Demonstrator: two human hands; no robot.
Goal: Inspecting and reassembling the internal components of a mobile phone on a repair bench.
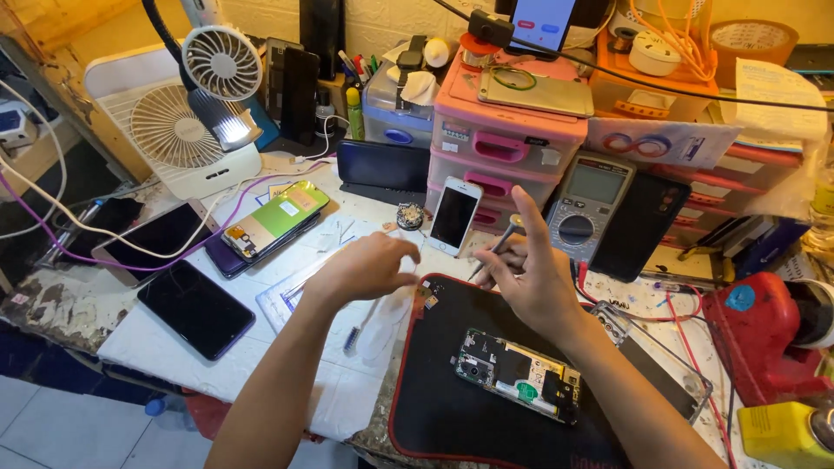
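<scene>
Tool-pickup step: your right hand [530, 278] pinches thin tweezers [493, 247], your left hand [365, 269] hovers loosely curled and empty, and the opened phone [517, 373] on the black mat [434, 408] likely needs steadying next.

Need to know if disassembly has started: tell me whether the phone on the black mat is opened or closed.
Opened. The phone lies on the black mat with its back cover off, circuit board and internal parts exposed.

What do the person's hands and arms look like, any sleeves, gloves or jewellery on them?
Both forearms are bare right up to the frame edge: no sleeves in view. The left hand and right hand wear no gloves, and no rings, watch or bracelet show. Nails look short and unpainted.
</scene>
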